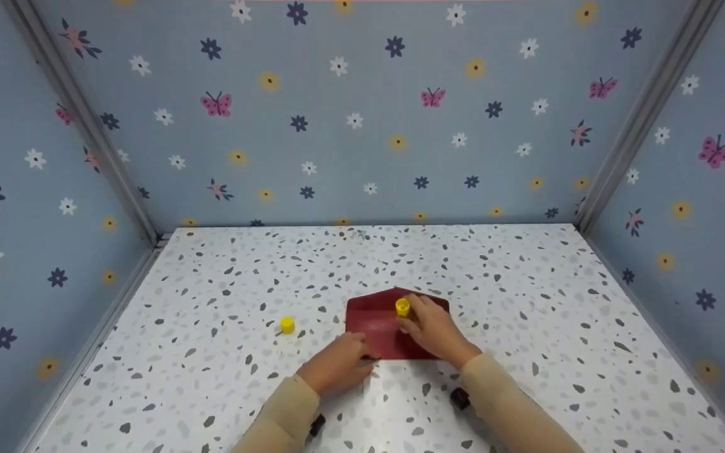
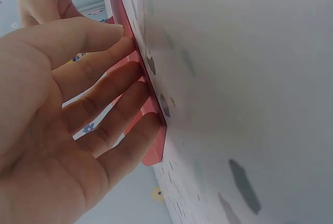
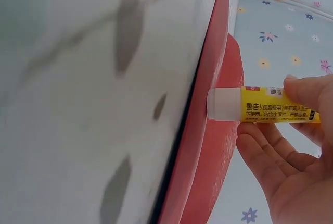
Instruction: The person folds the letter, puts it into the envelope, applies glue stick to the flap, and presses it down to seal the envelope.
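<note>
Head view shows one red envelope on the counter, flap toward the far side. The right hand pinches the one yellow glue stick upright, white end down against the paper, seemingly to keep it bearing there. The left hand, fingers loosely extended, touches the near edge, probably to steady it. One yellow cap sits apart to the left, likely set out of the way.
</note>
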Available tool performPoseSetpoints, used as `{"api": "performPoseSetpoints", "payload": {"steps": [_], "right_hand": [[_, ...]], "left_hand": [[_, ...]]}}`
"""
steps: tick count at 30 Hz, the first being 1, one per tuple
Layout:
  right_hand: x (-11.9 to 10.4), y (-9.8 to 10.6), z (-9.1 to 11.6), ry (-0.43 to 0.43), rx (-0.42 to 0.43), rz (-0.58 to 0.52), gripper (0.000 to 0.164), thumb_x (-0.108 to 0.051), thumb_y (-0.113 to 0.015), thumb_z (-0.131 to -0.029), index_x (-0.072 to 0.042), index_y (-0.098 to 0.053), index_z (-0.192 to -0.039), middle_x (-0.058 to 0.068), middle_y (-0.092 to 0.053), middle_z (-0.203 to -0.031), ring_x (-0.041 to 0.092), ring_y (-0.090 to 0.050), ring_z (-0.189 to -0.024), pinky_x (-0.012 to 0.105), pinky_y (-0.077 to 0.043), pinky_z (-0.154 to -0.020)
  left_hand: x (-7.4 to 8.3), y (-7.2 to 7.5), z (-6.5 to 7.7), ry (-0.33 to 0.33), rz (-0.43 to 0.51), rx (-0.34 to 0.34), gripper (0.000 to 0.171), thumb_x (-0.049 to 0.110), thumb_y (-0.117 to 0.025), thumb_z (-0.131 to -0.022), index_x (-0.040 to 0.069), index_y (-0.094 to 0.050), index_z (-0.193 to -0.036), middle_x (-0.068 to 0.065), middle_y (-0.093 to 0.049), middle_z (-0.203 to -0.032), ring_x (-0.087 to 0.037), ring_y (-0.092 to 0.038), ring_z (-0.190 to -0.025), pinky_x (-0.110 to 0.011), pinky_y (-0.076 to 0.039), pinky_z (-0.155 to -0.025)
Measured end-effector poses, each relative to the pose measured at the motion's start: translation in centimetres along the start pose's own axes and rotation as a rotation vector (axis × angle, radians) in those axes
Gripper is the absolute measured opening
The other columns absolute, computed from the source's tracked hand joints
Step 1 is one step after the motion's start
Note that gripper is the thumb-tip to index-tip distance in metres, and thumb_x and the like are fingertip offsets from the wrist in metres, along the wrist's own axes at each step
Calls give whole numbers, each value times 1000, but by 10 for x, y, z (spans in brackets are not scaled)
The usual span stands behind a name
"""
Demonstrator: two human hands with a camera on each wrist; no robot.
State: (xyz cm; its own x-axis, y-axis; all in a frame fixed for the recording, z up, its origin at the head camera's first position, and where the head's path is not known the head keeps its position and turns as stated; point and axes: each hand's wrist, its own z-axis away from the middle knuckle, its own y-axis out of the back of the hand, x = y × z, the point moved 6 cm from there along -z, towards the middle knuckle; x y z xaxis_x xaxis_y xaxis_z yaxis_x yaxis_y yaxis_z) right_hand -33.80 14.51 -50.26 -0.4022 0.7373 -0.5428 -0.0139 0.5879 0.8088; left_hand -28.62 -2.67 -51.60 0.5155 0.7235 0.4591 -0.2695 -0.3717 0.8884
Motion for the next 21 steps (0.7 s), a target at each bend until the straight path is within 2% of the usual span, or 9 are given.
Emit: {"api": "performPoseSetpoints", "payload": {"steps": [3,8,13,21], "right_hand": [[-6,-5,-4,-7,-21,-3,23,-25,-70,-96,-20,-57,-115,-1,-57,-100,16,-55,-86,32,-53,-81],[-9,-12,-9,-38,-56,-42,26,-28,-68,-97,-22,-57,-120,-2,-59,-105,16,-56,-91,33,-53,-87],[-4,-12,-11,-23,-37,-84,23,-28,-66,-99,-18,-57,-117,-3,-59,-104,15,-56,-93,33,-52,-89],[-1,-6,-7,80,-8,-128,19,-23,-65,-99,-13,-56,-112,-1,-57,-97,17,-54,-89,37,-51,-83]], "left_hand": [[-1,0,-1,13,7,-10,20,19,-69,-94,12,-77,-112,5,-64,-103,-14,-57,-98,-36,-50,-91],[-2,-1,-3,24,6,-15,20,19,-69,-95,13,-77,-112,6,-64,-103,-14,-57,-99,-35,-50,-93],[-3,-1,-2,32,28,-24,20,18,-68,-95,13,-77,-113,6,-64,-104,-13,-58,-101,-35,-49,-95],[1,1,-2,-15,16,5,21,15,-67,-95,10,-78,-112,3,-66,-102,-13,-56,-96,-32,-51,-90]]}}
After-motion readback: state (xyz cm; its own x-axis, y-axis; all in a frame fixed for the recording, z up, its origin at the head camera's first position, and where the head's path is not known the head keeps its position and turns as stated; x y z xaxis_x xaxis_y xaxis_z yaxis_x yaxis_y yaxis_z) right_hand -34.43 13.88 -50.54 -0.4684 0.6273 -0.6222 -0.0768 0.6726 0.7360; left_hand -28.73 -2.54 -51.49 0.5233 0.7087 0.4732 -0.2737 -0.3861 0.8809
